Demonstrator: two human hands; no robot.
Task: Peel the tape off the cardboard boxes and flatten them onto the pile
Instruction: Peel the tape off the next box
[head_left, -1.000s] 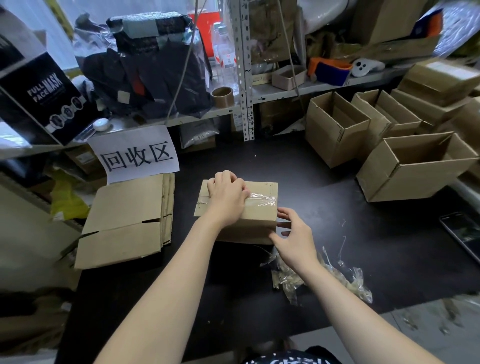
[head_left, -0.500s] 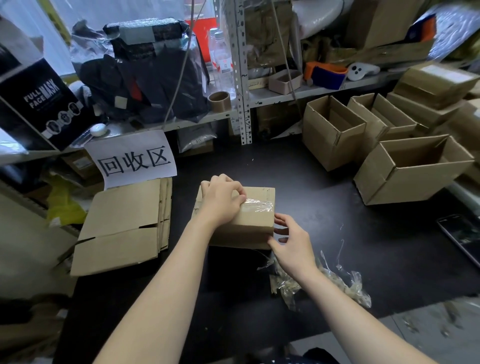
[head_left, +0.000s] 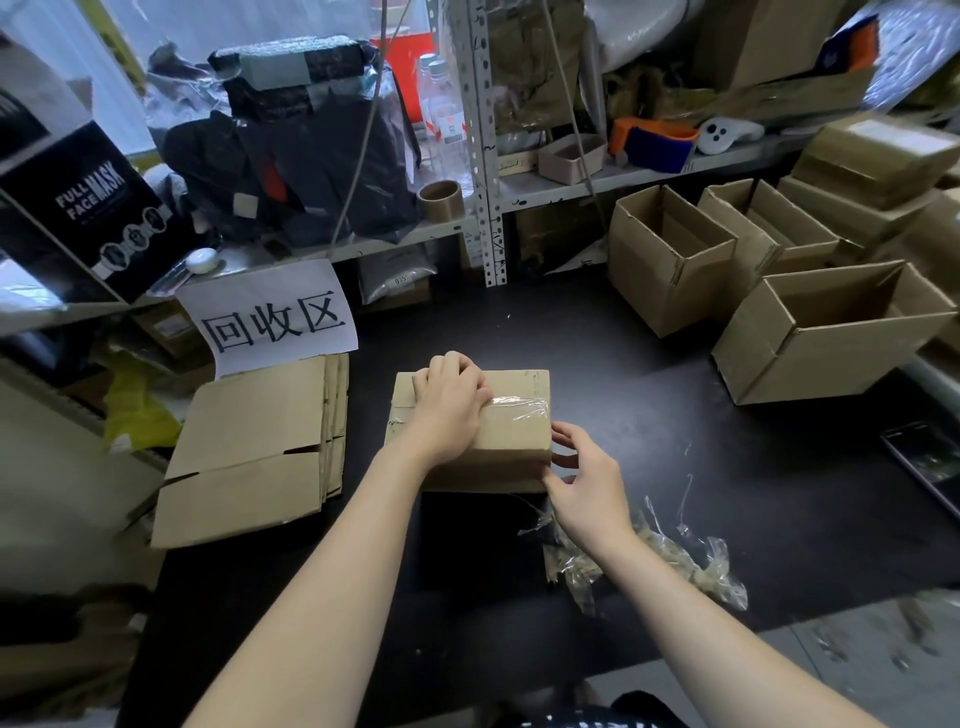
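The black table (head_left: 623, 405) filled the middle of the shot, with a metal shelf rack (head_left: 485, 156) packed with clutter running along the back. On the right, three open boxes (head_left: 831, 332) stood crowded together, mouths up and tipped toward us, with more closed ones stacked behind. Over on the left lay the pile (head_left: 249, 452) of flattened cardboard, half hanging off the table edge, and a paper sign (head_left: 270, 317) drooped from the shelf onto its far end. Dead centre sat the box (head_left: 498, 462) in play, closed, flat on the table, well apart from the pile. The left hand (head_left: 447, 410) was planted on its top, fingers curled down over the far edge, gripping it and holding it steady. The right hand (head_left: 587, 478) was tucked in at the box's right side, fingers half bent, tips against the cardboard, and whether it had pinched anything there was impossible to tell. A strip of clear tape (head_left: 519, 408) ran wrinkled across the top from the left thumb to the right edge, still stuck down. Just beside the right wrist lay a crumpled heap of peeled strips (head_left: 675, 561). A phone (head_left: 930, 462) rested at the far right, and a brown tape roll (head_left: 440, 200) stood on the shelf.
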